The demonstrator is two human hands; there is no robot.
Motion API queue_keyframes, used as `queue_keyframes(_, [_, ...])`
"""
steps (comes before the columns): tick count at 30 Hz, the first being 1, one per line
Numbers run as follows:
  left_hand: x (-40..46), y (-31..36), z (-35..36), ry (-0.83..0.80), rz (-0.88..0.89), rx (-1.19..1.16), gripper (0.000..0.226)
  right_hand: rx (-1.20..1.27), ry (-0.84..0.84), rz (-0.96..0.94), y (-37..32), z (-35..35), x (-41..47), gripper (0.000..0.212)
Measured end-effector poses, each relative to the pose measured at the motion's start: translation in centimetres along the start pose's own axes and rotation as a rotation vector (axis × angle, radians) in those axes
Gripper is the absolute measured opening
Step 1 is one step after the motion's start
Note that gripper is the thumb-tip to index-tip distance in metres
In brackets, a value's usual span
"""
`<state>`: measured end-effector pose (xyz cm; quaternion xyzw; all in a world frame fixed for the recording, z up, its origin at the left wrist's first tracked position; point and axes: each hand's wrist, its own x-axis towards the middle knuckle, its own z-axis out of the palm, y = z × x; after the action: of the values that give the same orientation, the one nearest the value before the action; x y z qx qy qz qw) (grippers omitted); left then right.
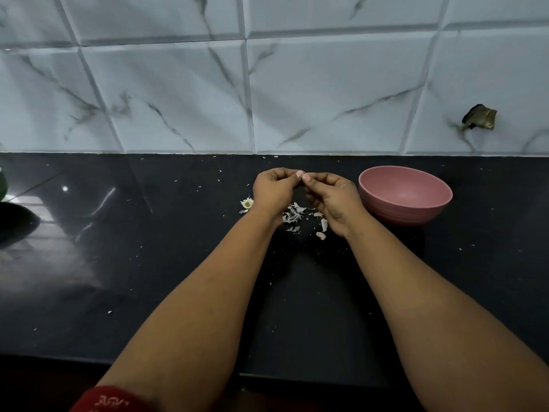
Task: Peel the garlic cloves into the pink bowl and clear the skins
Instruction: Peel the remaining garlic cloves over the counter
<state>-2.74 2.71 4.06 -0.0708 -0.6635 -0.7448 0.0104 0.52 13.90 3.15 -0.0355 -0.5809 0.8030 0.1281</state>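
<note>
My left hand point(274, 190) and my right hand point(331, 197) meet above the black counter point(178, 263), fingers curled, pinching one small garlic clove point(304, 175) between the thumbs and fingertips. Most of the clove is hidden by the fingers. A heap of pale garlic skins point(292, 217) lies on the counter under the hands. Two whitish pieces that look like cloves point(323, 228) lie by my right wrist. The pink bowl point(405, 194) stands just right of my right hand; the part of its inside that I see holds nothing. A dry garlic root end point(247, 203) lies left of my left hand.
A marble-tiled wall point(267, 84) rises right behind the counter, with a dark broken spot point(479, 117) at the right. Small skin flecks are scattered over the counter. A dark green object point(3, 185) shows at the far left edge.
</note>
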Motion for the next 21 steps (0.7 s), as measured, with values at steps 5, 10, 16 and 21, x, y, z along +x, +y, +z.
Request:
queue_keyframes(5, [0.3, -0.2, 0.0, 0.009, -0.021, -0.014, 0.017, -0.065, -0.001, -0.024, 0.2, 0.2, -0.1, 0.012])
queue_keyframes(10, [0.4, -0.5, 0.4, 0.001, -0.006, -0.033, 0.016, -0.804, 0.175, -0.497, -0.3, -0.2, 0.5, 0.011])
queue_keyframes(16, [0.0, -0.5, 1.2, 0.019, 0.043, -0.076, 0.019, -0.885, 0.228, -0.611, 0.1, 0.3, 0.0, 0.017])
queue_keyframes(21, [-0.5, -0.9, 1.4, 0.063, 0.208, 0.295, 0.029, -0.95, 0.225, -0.579, 0.1, 0.4, 0.0, 0.032])
